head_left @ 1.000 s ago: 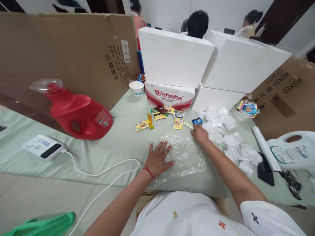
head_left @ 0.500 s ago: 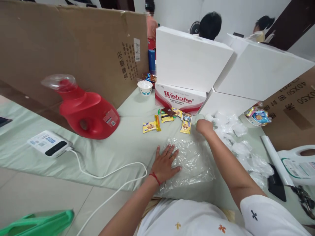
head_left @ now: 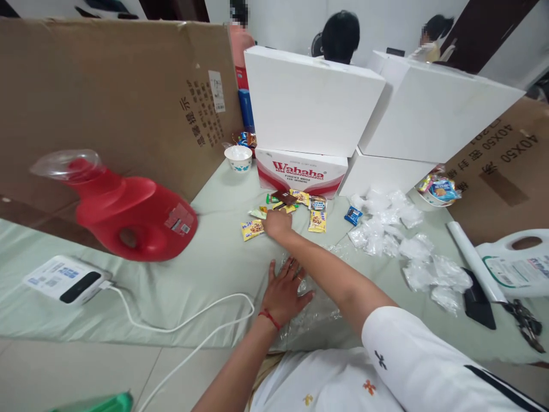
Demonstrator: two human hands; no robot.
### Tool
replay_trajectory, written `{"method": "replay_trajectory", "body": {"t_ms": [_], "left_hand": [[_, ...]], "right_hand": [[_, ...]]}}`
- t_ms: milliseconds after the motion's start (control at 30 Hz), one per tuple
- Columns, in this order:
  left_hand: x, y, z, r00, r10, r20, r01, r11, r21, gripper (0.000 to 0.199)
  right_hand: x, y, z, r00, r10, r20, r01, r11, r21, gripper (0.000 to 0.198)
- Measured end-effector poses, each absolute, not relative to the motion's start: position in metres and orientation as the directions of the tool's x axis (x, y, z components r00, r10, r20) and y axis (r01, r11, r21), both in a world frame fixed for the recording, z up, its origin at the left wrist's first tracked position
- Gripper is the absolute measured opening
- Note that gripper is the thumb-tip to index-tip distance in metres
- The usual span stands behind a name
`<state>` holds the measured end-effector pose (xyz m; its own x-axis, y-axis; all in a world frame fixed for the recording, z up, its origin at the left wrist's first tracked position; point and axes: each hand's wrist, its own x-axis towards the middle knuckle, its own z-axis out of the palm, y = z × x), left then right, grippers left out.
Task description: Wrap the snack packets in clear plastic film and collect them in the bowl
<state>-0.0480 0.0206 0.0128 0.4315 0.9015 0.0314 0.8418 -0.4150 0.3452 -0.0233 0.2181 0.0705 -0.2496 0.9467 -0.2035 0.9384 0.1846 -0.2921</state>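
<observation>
On the tabletop (head_left: 206, 257), the snacks (head_left: 286, 198) lie straight beyond the left hand (head_left: 285, 294), which is spread palm-down on the clear bag (head_left: 315, 315), gripping nothing. The right hand (head_left: 279, 225) is nearer them, its forearm slanting leftward across the bag. A slim green packet (head_left: 258, 213) juts out to its left, long axis roughly crosswise; the fingers are hidden from me, so I can't tell whether they grasp it.

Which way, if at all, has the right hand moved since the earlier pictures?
Yes: the right hand moved left, from near the right end of the Wahaha box to near its left end.
</observation>
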Motion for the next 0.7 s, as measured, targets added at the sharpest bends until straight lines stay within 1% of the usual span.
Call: {"method": "replay_trajectory", "body": {"t_ms": [133, 200, 267, 333, 400, 433, 500, 567, 633, 700], "left_hand": [[-0.049, 0.021, 0.010, 0.430, 0.902, 0.046, 0.842, -0.419, 0.340, 0.071], [-0.049, 0.021, 0.008, 0.431, 0.901, 0.044, 0.844, -0.420, 0.335, 0.072], [-0.048, 0.021, 0.007, 0.433, 0.900, 0.043, 0.844, -0.422, 0.331, 0.073], [-0.047, 0.020, 0.007, 0.426, 0.903, 0.050, 0.847, -0.418, 0.328, 0.075], [-0.047, 0.020, 0.008, 0.412, 0.909, 0.058, 0.851, -0.407, 0.331, 0.079], [-0.046, 0.021, 0.009, 0.405, 0.913, 0.058, 0.854, -0.400, 0.333, 0.081], [-0.046, 0.021, 0.010, 0.397, 0.917, 0.044, 0.857, -0.388, 0.339, 0.083], [-0.046, 0.022, 0.011, 0.392, 0.920, 0.023, 0.860, -0.375, 0.345, 0.087], [-0.045, 0.022, 0.010, 0.383, 0.924, 0.010, 0.865, -0.362, 0.347, 0.092], [-0.046, 0.022, 0.009, 0.374, 0.927, 0.008, 0.872, -0.355, 0.339, 0.096]], "right_hand": [[0.008, 0.211, 0.072, -0.300, 0.932, -0.202, 0.928, 0.236, -0.290, 0.033], [0.031, 0.206, 0.078, -0.323, 0.929, -0.181, 0.921, 0.265, -0.285, 0.033], [0.061, 0.194, 0.086, -0.353, 0.927, -0.131, 0.906, 0.303, -0.295, 0.036], [0.097, 0.177, 0.097, -0.438, 0.898, -0.038, 0.846, 0.397, -0.354, 0.037], [0.134, 0.154, 0.110, -0.569, 0.821, 0.052, 0.715, 0.525, -0.462, 0.038], [0.151, 0.141, 0.115, -0.618, 0.783, 0.073, 0.651, 0.561, -0.512, 0.038], [0.177, 0.115, 0.121, -0.683, 0.729, 0.057, 0.579, 0.587, -0.566, 0.037], [0.193, 0.090, 0.117, -0.714, 0.700, -0.006, 0.589, 0.596, -0.546, 0.036], [0.201, 0.071, 0.102, -0.717, 0.693, -0.073, 0.640, 0.613, -0.463, 0.035], [0.203, 0.060, 0.084, -0.703, 0.702, -0.108, 0.685, 0.629, -0.368, 0.037]]}}
